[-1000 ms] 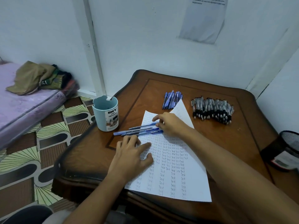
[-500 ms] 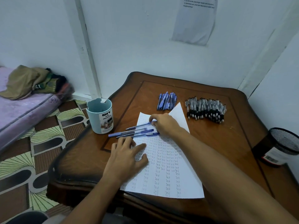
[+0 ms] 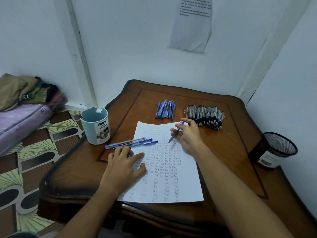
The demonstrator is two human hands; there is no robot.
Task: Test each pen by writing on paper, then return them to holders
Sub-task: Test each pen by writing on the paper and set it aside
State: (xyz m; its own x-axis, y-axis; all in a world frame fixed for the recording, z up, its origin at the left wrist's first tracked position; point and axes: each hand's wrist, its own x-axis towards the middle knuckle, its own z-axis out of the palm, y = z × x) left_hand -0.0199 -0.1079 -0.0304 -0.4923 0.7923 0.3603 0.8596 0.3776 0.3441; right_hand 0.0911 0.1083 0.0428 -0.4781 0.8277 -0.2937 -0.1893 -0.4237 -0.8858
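A white paper sheet point(image 3: 185, 184) covered with rows of "Test" lies on the wooden table point(image 3: 223, 169). My left hand point(image 3: 124, 166) rests flat on the sheet's left edge with fingers spread. My right hand point(image 3: 188, 135) holds a blue pen point(image 3: 175, 133) above the sheet's upper right part, tip pointing down-left. Three blue pens point(image 3: 132, 143) lie side by side across the sheet's left edge. A small pile of blue pens point(image 3: 165, 109) and a larger pile of black pens point(image 3: 205, 116) lie farther back. A light blue holder cup point(image 3: 96, 127) stands at the table's left edge.
A black mesh holder point(image 3: 274, 151) stands at the right, beside the table's edge. Walls close in behind and to the right. To the left lie a patterned floor and a mattress with folded clothes point(image 3: 25, 91).
My right hand left the three blue pens on the sheet's left edge, moved right and now holds another blue pen. The sheet's folded corner lies flat. My left hand stays on the paper.
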